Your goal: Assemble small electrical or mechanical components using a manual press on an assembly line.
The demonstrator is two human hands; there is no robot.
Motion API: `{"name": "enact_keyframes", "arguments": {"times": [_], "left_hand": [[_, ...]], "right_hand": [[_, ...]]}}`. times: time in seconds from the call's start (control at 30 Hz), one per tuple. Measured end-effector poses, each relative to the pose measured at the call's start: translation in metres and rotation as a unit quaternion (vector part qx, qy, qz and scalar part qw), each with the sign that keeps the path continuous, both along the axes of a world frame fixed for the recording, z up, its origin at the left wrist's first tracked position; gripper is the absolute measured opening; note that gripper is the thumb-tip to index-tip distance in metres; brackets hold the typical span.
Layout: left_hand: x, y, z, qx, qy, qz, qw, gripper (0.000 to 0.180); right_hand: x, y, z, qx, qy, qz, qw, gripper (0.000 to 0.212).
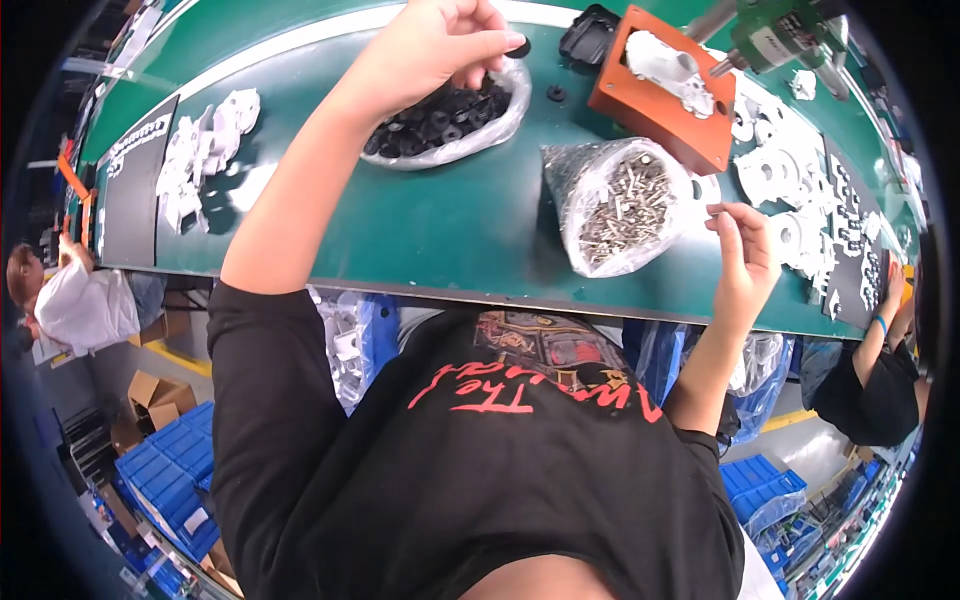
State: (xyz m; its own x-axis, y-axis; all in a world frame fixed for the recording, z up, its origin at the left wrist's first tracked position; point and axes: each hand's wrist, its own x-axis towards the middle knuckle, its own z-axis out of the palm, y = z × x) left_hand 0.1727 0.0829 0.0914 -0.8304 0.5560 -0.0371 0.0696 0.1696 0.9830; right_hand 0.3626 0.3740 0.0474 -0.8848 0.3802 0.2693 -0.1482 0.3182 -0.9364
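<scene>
My left hand [450, 45] is raised over a clear plastic bag [515, 110] of black round parts [435, 125]. Between its thumb and fingers it pinches a small black round part [519, 48]. My right hand [745, 250] is just right of an open plastic bag [575, 215] full of short metal pins [630, 210]. Its thumb and fingertips are closed together; whatever they hold is too small to make out. Behind the pin bag, a silver-white metal casting [668, 72] sits on an orange block fixture [640, 115].
A green machine [785, 42] with a metal tip overhangs the fixture. One black part [556, 93] lies loose on the green table [450, 220]. White castings stand at left [210, 150] and right [790, 180]. A black case [590, 35] is at the back. Other people work at both sides.
</scene>
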Motion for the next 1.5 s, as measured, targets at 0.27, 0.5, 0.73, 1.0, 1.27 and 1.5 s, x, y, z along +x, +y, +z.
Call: {"name": "enact_keyframes", "arguments": {"times": [0.27, 0.5, 0.73, 1.0, 1.27, 1.5], "left_hand": [[-0.066, 0.091, 0.005, -0.052, 0.099, -0.059, 0.992, 0.021], [-0.087, 0.199, 0.0, -0.129, 0.131, -0.16, 0.97, 0.028], [-0.107, 0.235, -0.012, -0.288, 0.215, -0.243, 0.901, 0.019], [-0.107, 0.245, -0.012, -0.359, 0.206, -0.289, 0.863, 0.024], [-0.057, 0.198, -0.025, -0.185, 0.285, -0.069, 0.938, 0.034], [-0.013, 0.15, -0.041, -0.131, 0.405, -0.12, 0.897, 0.039]], "right_hand": [[-0.029, 0.024, 0.014, -0.077, 0.002, -0.007, 0.997, 0.013], [-0.062, 0.066, 0.01, -0.083, -0.021, -0.035, 0.996, 0.015], [-0.1, 0.072, 0.014, 0.034, -0.108, -0.063, 0.992, 0.022], [-0.147, 0.067, -0.007, 0.085, -0.048, -0.019, 0.995, 0.024], [-0.155, 0.059, -0.015, 0.122, -0.078, -0.022, 0.989, 0.026], [-0.148, 0.056, -0.012, 0.099, -0.058, -0.007, 0.993, 0.024]]}}
